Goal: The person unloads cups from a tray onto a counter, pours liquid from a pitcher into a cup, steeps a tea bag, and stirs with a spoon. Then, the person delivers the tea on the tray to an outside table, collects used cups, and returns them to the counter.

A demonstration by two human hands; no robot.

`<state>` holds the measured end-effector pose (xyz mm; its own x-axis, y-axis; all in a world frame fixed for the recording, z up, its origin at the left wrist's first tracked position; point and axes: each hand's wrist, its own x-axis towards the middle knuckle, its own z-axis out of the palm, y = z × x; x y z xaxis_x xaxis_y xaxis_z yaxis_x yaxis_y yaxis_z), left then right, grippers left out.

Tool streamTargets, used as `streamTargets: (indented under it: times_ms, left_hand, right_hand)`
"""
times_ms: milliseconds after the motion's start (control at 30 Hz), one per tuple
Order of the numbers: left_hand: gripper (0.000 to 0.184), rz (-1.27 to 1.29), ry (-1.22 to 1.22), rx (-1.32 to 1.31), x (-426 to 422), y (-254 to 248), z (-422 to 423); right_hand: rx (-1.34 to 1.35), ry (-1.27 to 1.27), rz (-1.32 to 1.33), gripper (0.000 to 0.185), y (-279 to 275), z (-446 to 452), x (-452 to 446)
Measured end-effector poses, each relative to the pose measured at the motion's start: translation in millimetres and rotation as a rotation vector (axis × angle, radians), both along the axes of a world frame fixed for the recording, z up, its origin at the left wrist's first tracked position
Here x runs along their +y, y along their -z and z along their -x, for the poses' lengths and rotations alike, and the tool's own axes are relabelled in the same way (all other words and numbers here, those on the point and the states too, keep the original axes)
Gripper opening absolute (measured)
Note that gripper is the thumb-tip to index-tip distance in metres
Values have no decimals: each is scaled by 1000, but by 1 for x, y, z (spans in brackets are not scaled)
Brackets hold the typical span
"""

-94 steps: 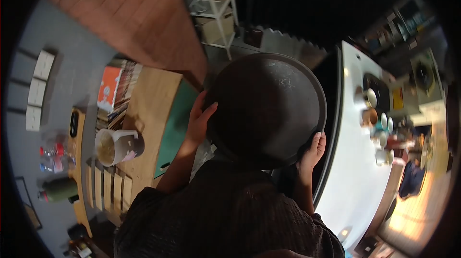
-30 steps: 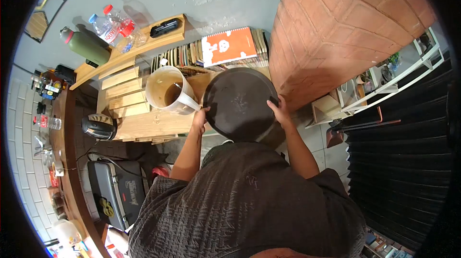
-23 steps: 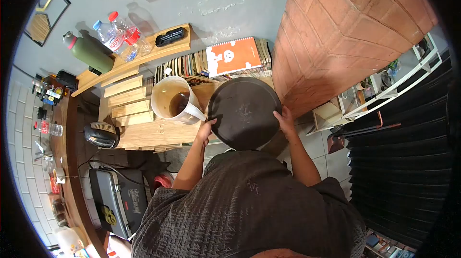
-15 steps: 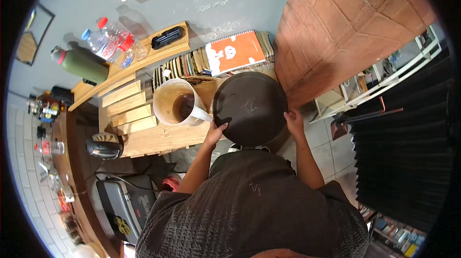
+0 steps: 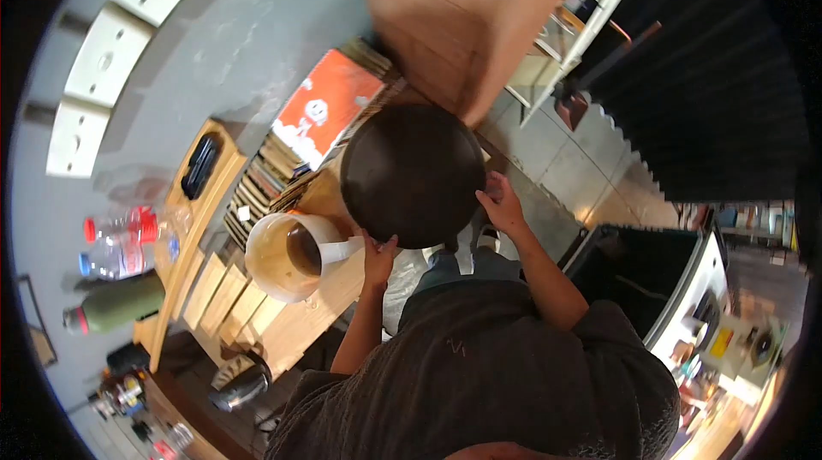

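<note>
A round dark tray (image 5: 413, 176) is held in front of my body, over the edge of the wooden bench. My left hand (image 5: 378, 261) grips its lower left rim, the thumb near the edge. On the opposite side, my right hand (image 5: 503, 203) has its fingers closed on the right rim. Just left of the tray stands a white plastic pitcher (image 5: 267, 265) with some brown liquid inside; its handle points toward my left hand. An orange spiral notebook (image 5: 325, 109) lies on a row of books behind the tray.
A slatted wooden bench (image 5: 324, 290) carries the pitcher and books (image 5: 261, 173). Plastic bottles (image 5: 120, 254) and a green flask (image 5: 120, 301) stand on a narrow ledge. A brick pillar (image 5: 454, 14) rises behind the tray. At right are a long-handled dustpan (image 5: 572, 107) and a black bin (image 5: 625, 271).
My view has turned to the right, swinging the bench and bottles around and bringing the black bin into sight. Both hands still hold the tray.
</note>
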<state>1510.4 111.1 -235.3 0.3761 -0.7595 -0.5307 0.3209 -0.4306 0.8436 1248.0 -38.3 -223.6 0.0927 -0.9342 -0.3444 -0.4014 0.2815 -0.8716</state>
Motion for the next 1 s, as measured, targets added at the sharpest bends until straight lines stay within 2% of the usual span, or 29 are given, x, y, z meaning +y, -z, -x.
streamTargets:
  times_ms: [33, 133, 167, 200, 267, 300, 367, 400, 467, 500, 533, 633, 667, 733, 767, 833, 867, 933, 1000]
  left_hand:
    - [76, 2, 40, -2, -1, 2, -2]
    - [74, 15, 52, -308, 5, 15, -11]
    - [71, -28, 149, -440, 8, 21, -20]
    - [71, -12, 187, -449, 10, 31, -24]
    - [73, -68, -32, -591, 11, 50, -27]
    - [73, -49, 15, -599, 10, 51, -26]
    - [73, -153, -86, -615, 5, 50, -18]
    - [73, -131, -38, -627, 2, 40, -12]
    - [80, -200, 237, -552, -4, 14, 9]
    - [84, -73, 225, -472, -3, 16, 25]
    - [84, -61, 279, -482, -2, 13, 42]
    - [94, -220, 374, -742, 3, 4, 101]
    - [94, -196, 417, -762, 5, 1, 122]
    - [94, -119, 597, -566, 15, -17, 167]
    - [94, -95, 649, -582, 22, -26, 191]
    - [82, 62, 760, -638, 37, -35, 243]
    - [82, 80, 815, -639, 41, -35, 265]
    - [79, 162, 1013, -650, 53, -38, 313]
    - [74, 115, 1127, -593, 82, -66, 369]
  right_hand:
    - [-2, 40, 2, 63, 1, 9, 7]
    - [-7, 93, 18, 61, 0, 38, 26]
    - [6, 133, 27, 59, -1, 48, 34]
    - [18, 175, 35, 57, -2, 59, 42]
    - [-9, 267, 74, 55, 4, 82, 62]
    - [-26, 318, 108, 54, 8, 95, 76]
    - [-50, 417, 108, 52, 6, 119, 105]
    - [-72, 467, 106, 51, 4, 131, 122]
    - [-44, 553, 114, 49, -2, 157, 160]
    - [-9, 585, 109, 47, -5, 171, 183]
    - [-13, 641, 107, 47, -9, 184, 207]
    - [-40, 795, 113, 43, -17, 224, 282]
    - [-24, 834, 163, 40, -16, 238, 308]
    - [-20, 929, 220, 36, -32, 257, 356]
    - [-44, 966, 292, 32, -50, 269, 382]
    - [-42, 1033, 456, 23, -78, 290, 429]
    - [-30, 1089, 459, 23, -89, 299, 451]
    - [200, 1154, 628, 19, -110, 315, 495]
    - [228, 1297, 597, 19, -117, 329, 532]
